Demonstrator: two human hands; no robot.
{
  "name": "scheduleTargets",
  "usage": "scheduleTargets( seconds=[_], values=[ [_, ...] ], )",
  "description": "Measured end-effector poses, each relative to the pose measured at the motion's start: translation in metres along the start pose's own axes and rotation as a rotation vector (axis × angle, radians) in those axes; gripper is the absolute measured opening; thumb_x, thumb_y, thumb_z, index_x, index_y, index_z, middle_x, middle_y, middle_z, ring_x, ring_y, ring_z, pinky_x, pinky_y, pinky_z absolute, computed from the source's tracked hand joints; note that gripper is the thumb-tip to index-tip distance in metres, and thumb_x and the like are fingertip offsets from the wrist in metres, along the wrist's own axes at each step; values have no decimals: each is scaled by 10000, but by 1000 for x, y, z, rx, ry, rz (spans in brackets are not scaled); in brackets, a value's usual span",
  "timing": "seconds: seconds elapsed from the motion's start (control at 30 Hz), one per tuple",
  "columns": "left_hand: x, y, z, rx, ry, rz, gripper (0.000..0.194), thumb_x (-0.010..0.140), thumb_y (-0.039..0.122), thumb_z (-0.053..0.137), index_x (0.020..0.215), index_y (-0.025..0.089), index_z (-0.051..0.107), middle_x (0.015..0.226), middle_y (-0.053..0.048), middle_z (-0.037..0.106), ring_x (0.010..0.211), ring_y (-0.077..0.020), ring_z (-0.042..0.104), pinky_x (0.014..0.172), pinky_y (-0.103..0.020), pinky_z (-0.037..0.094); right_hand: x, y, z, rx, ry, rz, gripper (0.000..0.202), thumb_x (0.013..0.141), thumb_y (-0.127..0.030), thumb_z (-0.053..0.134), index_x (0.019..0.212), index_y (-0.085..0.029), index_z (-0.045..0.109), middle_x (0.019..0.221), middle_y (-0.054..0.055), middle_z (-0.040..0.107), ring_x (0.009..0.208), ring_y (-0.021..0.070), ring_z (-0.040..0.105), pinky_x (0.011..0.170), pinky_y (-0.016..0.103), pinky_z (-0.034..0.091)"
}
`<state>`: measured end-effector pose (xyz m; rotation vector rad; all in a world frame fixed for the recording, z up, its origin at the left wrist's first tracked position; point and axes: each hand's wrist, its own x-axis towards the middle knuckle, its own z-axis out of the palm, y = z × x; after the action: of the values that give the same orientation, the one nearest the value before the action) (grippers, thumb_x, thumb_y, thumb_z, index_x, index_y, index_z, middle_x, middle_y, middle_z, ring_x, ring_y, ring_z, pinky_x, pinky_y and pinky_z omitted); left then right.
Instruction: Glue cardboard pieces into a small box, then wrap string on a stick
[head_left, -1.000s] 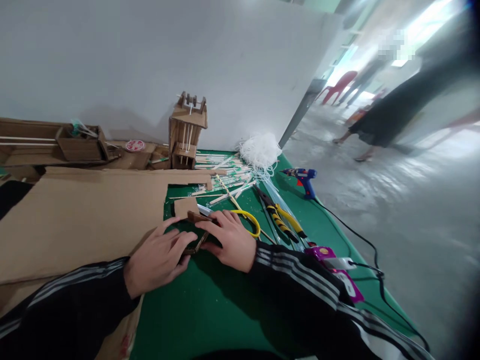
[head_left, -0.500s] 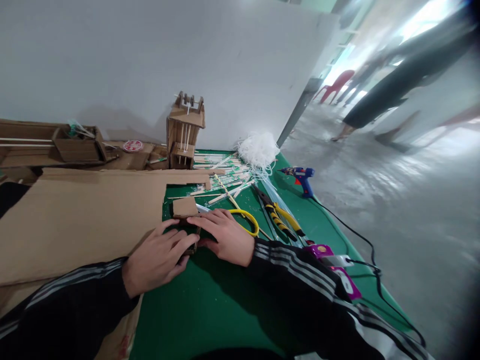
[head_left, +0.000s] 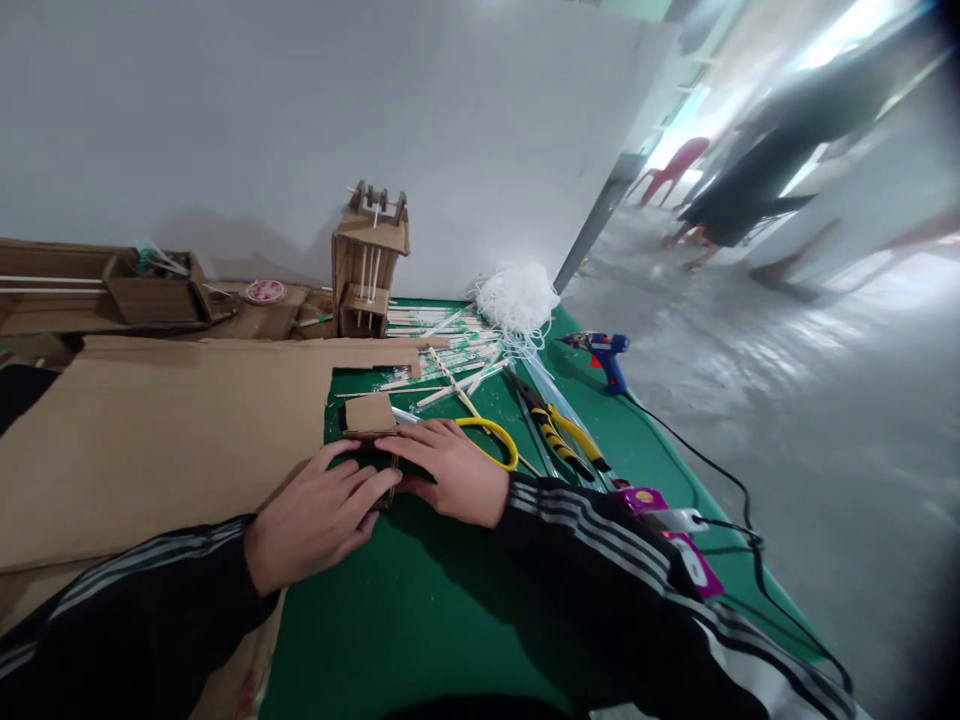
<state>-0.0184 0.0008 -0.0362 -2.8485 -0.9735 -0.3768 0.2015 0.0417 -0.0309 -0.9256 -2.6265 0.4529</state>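
Observation:
Both hands close in on a small cardboard box that rests on the green tabletop. My left hand grips its near and left side, the fingers curled over the edge. From the right, my right hand presses it, with the forefinger across the top and the thumb lower down. Much of the box's near part is hidden under my fingers. Just beyond my right hand lie yellow-handled scissors, their handle loop showing. A large flat cardboard sheet reaches close to my left hand.
Pliers and wrapped wooden sticks lie beyond my right hand. A blue glue gun and a purple power strip trail cords at the right edge. A cardboard model stands by the wall. A person is on the floor area.
My hands and the box have stayed nearly in place. In the background, the person's legs have shifted.

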Motion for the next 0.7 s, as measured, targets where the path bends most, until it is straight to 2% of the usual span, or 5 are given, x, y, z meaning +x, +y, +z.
scheduleTargets(
  seconds=[0.7],
  values=[
    [3, -1, 0, -71, -11, -22, 310, 879, 159, 517, 1186, 167, 475, 1001, -64, 669, 918, -231, 641, 1020, -452, 328, 0, 0, 2, -15, 46, -46, 436, 905, -204, 586, 1336, -212, 521, 1325, 84, 581, 1172, 245, 519, 974, 398, 419]
  ],
)
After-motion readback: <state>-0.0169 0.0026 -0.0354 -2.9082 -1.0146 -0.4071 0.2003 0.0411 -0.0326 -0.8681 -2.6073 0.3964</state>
